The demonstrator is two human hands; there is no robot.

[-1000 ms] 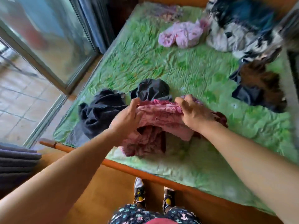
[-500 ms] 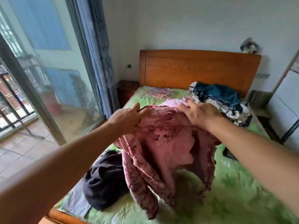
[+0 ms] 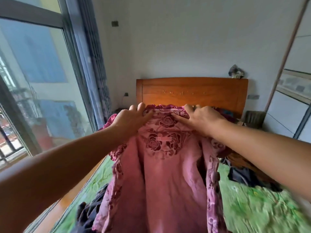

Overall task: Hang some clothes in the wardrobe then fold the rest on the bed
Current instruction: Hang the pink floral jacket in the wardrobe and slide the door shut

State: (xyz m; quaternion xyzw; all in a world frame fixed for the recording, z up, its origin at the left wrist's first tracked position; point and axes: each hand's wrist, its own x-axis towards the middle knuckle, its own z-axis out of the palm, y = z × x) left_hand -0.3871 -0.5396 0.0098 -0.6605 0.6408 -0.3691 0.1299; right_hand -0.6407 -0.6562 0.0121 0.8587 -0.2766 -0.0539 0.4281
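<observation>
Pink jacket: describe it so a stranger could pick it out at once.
Find the wooden headboard and the green bedspread below it. Above that, the left hand and right hand hold a garment up by its collar. It is the pink jacket, rose-patterned and ruffled, unlike the dark clothes lying on the bedspread.

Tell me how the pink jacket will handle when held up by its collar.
Probably floppy: the jacket hangs limp from its collar, which the left hand and right hand pinch. Likely light for its size: two pinches alone carry it. Its fuzzy-looking inside may resist slipping.
</observation>
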